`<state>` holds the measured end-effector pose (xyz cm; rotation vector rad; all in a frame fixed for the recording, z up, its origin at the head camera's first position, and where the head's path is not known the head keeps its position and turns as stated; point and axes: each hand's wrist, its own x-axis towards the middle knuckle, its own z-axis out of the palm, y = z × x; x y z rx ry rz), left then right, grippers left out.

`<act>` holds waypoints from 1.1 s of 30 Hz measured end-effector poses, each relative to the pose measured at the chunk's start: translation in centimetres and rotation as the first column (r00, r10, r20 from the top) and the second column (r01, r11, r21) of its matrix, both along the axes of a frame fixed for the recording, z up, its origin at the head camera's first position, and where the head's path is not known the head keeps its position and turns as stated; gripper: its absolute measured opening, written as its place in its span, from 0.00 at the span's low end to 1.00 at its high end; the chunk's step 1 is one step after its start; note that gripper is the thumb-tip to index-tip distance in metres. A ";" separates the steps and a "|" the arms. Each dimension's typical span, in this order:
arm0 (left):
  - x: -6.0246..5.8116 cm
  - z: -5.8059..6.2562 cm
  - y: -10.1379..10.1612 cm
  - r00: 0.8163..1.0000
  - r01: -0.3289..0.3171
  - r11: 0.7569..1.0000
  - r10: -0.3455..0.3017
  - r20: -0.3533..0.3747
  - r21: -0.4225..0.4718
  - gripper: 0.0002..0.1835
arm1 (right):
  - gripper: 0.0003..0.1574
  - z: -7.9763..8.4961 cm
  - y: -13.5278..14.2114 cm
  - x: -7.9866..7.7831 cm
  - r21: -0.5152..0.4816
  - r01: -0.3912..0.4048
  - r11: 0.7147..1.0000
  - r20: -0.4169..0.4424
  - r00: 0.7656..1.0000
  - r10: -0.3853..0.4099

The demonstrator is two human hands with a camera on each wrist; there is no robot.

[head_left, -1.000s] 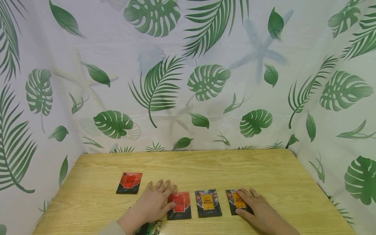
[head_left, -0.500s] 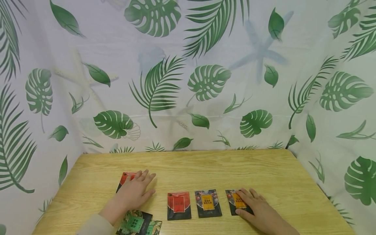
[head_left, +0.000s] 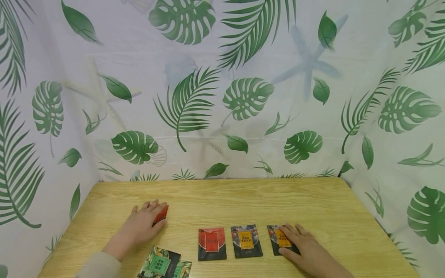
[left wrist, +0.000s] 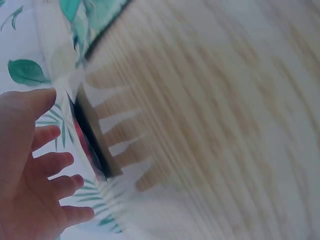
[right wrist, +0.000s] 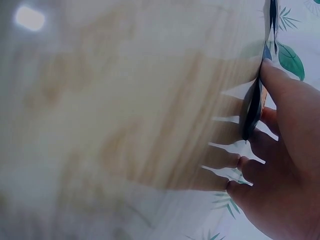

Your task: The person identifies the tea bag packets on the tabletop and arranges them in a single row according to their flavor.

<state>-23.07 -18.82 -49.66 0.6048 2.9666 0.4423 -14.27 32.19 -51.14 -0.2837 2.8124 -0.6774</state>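
My left hand (head_left: 141, 224) is over the far-left red-and-black flat packet (head_left: 161, 216), covering most of it. In the left wrist view the fingers are spread, and the packet's dark edge (left wrist: 87, 135) shows beside them, apart from the fingertips. My right hand (head_left: 304, 247) rests its fingertips and thumb on the rightmost black packet (head_left: 273, 235) with a yellow label. In the right wrist view that packet (right wrist: 254, 107) lies against the thumb and forefinger, the other fingers extended past it. Between the hands lie another red-and-black packet (head_left: 212, 244) and another yellow-labelled packet (head_left: 247, 241).
Near the front edge, a green-labelled packet (head_left: 160, 264) overlaps a second green packet (head_left: 182, 269). All lie on the wood-grain table (head_left: 222, 197). Leaf-printed cloth (head_left: 222, 96) hangs behind the table and at both sides.
My left hand has moved left from the middle red packet to the far-left red one, uncovering the middle red packet and the green ones. The right hand has stayed on its packet.
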 end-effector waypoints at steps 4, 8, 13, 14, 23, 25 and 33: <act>-0.3 -0.2 -0.7 1.000 -0.016 1.000 0.016 -0.002 -0.010 0.33 | 0.52 0.0 0.1 -0.1 0.000 0.001 1.000 0.007 1.000 -0.001; -0.7 -0.3 -1.4 0.999 -0.035 0.999 0.035 0.007 -0.019 0.33 | 0.51 -0.1 0.1 0.0 0.001 -0.005 1.000 -0.006 1.000 0.005; -0.9 -0.5 -2.0 0.999 -0.043 0.999 0.044 0.029 -0.025 0.34 | 0.51 0.0 0.1 0.1 0.003 -0.008 1.000 -0.020 1.000 0.008; -0.9 -0.5 -2.1 0.998 -0.044 0.999 0.045 0.034 -0.026 0.34 | 0.51 0.0 0.0 0.1 0.001 -0.009 1.000 -0.018 1.000 0.009; -1.0 -0.8 -2.3 0.998 -0.054 0.998 0.055 0.037 -0.041 0.33 | 0.51 0.1 0.0 0.2 -0.009 -0.015 1.000 -0.025 1.000 0.015; -1.0 -1.0 -2.4 0.998 -0.054 0.997 0.056 0.035 -0.048 0.33 | 0.51 0.1 0.0 0.2 -0.006 -0.016 1.000 -0.027 1.000 0.016; -0.9 -0.9 -2.2 0.998 -0.045 0.996 0.047 0.030 -0.074 0.33 | 0.51 0.1 -0.1 0.2 -0.006 -0.019 1.000 -0.026 0.999 0.019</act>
